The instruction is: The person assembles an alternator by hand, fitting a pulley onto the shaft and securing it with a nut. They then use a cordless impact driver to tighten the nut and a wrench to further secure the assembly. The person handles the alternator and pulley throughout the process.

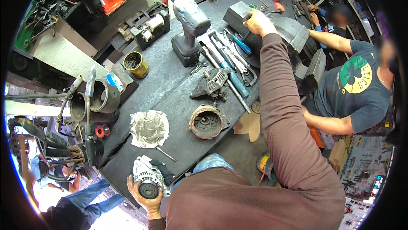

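1. The dark workbench is the biggest thing, and it fills the middle.
2. A co-worker in a dark shirt stands on the right, past the big clamp, with both arms bent.
3. The person's right arm, in a brown sleeve, goes out to the side, bends at the elbow, and reaches far up across the edge of the bench.
4. The big grey clamp sits at the right side of the bench, behind the right wrist.
5. The power drill stands up on its battery, left of a pile of hand tools.
6. The metal motor is at the near left corner of the bench, with its black wheel facing the person. I can't tell if it rests on the bench.
7. The left hand comes up from below. Its fingers are spread and curl around the wheel end, gripping the motor from both sides.
8. The right hand is at the clamp with its wrist bent and its fingers curled. I can't tell if they hold anything.
9. The black wheel is smallest, and sits between the left fingers.
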`<state>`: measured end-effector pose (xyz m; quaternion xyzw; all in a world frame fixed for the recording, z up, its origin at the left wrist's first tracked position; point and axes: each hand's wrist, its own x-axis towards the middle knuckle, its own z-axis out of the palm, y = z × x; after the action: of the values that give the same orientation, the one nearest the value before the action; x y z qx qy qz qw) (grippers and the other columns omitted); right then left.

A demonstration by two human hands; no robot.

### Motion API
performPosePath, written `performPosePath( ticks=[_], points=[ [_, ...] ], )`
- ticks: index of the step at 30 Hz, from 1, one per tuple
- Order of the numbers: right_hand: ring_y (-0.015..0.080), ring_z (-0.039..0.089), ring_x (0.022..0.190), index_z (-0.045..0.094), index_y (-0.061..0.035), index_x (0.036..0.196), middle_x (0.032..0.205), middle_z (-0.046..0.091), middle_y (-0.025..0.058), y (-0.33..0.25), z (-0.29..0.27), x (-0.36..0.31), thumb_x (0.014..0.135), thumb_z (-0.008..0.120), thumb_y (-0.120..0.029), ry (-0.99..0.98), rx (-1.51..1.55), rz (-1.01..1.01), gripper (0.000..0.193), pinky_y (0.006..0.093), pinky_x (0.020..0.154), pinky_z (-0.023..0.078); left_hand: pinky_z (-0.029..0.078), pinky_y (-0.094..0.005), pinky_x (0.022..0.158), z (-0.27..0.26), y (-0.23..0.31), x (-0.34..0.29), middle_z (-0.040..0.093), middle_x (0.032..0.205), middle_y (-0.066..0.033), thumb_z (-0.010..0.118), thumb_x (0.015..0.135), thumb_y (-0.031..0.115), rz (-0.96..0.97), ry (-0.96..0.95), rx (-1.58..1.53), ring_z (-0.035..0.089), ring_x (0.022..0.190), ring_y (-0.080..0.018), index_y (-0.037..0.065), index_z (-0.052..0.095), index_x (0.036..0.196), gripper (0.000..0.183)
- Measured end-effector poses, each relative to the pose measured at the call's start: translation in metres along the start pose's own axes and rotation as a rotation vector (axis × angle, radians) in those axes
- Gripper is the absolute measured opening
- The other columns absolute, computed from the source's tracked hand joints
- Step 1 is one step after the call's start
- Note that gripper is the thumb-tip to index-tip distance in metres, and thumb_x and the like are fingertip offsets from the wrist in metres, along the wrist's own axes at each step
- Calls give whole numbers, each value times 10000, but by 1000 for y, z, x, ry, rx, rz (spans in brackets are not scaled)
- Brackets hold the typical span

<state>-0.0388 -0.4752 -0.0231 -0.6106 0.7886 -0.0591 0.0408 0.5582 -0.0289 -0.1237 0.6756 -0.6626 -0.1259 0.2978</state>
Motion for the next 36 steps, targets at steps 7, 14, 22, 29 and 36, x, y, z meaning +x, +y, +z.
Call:
performPosePath(
  ticks=[7,14,22,29,36],
  points=[
    [324,750,979,791,-70,1060,1029,789,179,1,6,0,879,789,-237,-49,31,14,247,423,885,568,333,-655,1209,0,-4,-2,497,1553,-260,884,699,455,5,-2,19,424,1471,-502,92,543,1269,757],
    [313,751,951,799,-63,1035,1010,793,172,-4,9,0,876,805,-204,-85,19,13,212,419,867,568,332,-657,1211,2,-4,-3,490,1558,-261,882,697,445,1,1,2,422,1475,-499,90,543,1270,755],
    [292,743,985,803,-74,1115,1050,796,163,-15,24,-11,844,812,-182,-196,155,-34,292,400,920,564,339,-653,1204,3,-1,1,492,1547,-275,884,704,462,9,8,-24,430,1463,-512,86,548,1261,751],
    [280,674,1189,686,-3,1364,1248,747,161,-116,64,-60,737,965,-422,-262,972,-255,803,396,1053,510,371,-622,1198,-4,5,2,548,1518,-266,945,596,361,-40,-6,6,471,1436,-506,98,574,1213,766],
    [213,691,1116,732,-16,1296,1264,747,78,-165,131,-32,907,853,-366,541,1181,-207,537,375,1036,517,396,-576,1196,1,4,11,575,1491,-259,969,585,312,-12,31,-40,503,1419,-478,95,639,1219,747]
  ],
)
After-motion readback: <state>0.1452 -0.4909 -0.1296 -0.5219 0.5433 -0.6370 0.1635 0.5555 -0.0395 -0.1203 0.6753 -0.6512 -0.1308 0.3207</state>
